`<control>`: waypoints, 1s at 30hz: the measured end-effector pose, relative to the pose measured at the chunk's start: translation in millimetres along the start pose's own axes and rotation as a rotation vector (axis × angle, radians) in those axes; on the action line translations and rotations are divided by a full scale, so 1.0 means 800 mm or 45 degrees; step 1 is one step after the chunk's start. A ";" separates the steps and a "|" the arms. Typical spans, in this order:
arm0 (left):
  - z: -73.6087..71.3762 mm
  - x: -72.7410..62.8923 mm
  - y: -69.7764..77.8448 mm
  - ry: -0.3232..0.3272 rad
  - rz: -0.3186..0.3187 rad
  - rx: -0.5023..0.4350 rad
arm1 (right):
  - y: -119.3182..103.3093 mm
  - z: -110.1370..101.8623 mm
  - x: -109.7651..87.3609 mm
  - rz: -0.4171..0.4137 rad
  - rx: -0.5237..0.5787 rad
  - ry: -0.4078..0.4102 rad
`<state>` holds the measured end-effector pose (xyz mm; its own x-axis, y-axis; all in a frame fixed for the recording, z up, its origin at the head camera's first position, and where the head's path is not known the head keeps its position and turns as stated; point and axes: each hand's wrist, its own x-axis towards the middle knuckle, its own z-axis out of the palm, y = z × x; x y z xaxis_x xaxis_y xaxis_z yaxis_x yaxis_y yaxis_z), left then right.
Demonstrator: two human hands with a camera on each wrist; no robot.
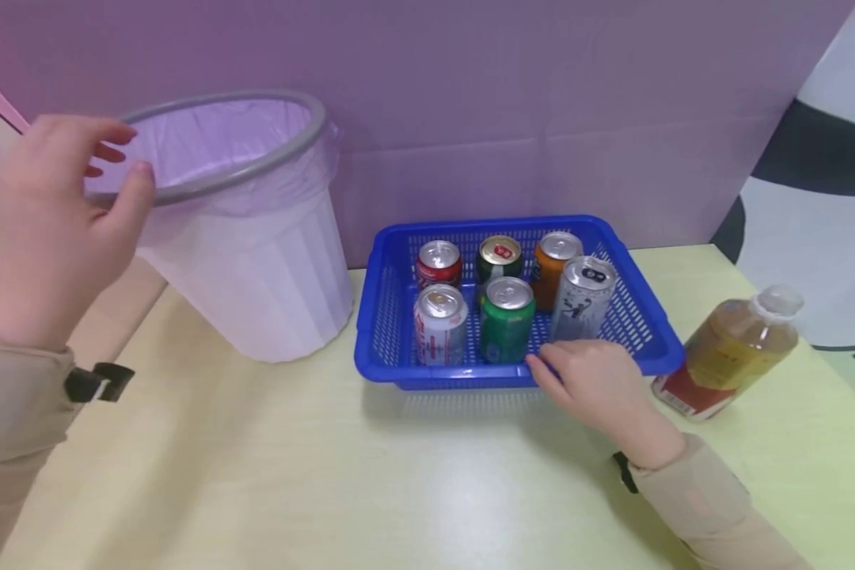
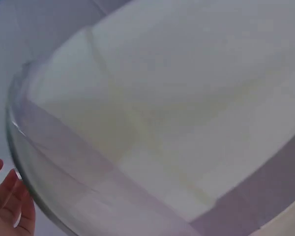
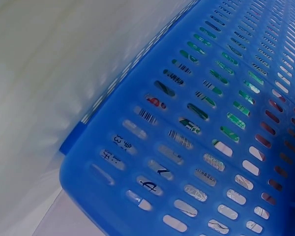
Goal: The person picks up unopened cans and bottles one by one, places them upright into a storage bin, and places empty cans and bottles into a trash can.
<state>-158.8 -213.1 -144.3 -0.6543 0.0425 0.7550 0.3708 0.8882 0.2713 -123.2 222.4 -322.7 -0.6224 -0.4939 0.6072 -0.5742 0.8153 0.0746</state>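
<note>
My right hand (image 1: 598,388) is at the front right rim of a blue plastic basket (image 1: 378,317), fingers curled over the edge. Inside stand several drink cans: a green can (image 1: 506,328), a white can (image 1: 440,332), a silver-grey can (image 1: 584,301), a red can (image 1: 438,265), an orange can (image 1: 545,273) and a dark can with a gold top (image 1: 499,257). Through the slots in the right wrist view, green and pale cans (image 3: 233,123) show. My left hand (image 1: 64,206) is raised by the near left rim of a white trash bin (image 1: 264,277), fingers loosely bent and holding nothing.
A grey ring (image 1: 317,131) holds a translucent purple liner (image 1: 235,134) in the bin. Right of the basket, a plastic bottle of amber drink (image 1: 741,348) stands on the pale table (image 1: 370,491). Behind rises a purple wall (image 1: 456,95).
</note>
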 end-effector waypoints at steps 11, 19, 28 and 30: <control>0.004 -0.003 -0.036 -0.276 -0.099 0.058 | -0.001 0.004 0.000 -0.008 -0.005 0.004; 0.013 -0.009 -0.040 -0.158 -0.125 -0.012 | -0.001 0.002 -0.001 0.030 0.047 -0.020; 0.015 -0.008 -0.041 -0.107 -0.158 -0.110 | 0.008 -0.045 0.006 0.117 0.312 0.145; 0.013 -0.008 -0.041 -0.117 -0.173 -0.111 | 0.014 -0.061 0.007 0.140 0.340 0.219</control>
<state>-173.6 -237.6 -164.6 -0.7582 -0.0297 0.6513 0.3281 0.8459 0.4205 -107.4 243.8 -280.1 -0.6025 -0.3309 0.7263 -0.6419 0.7416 -0.1946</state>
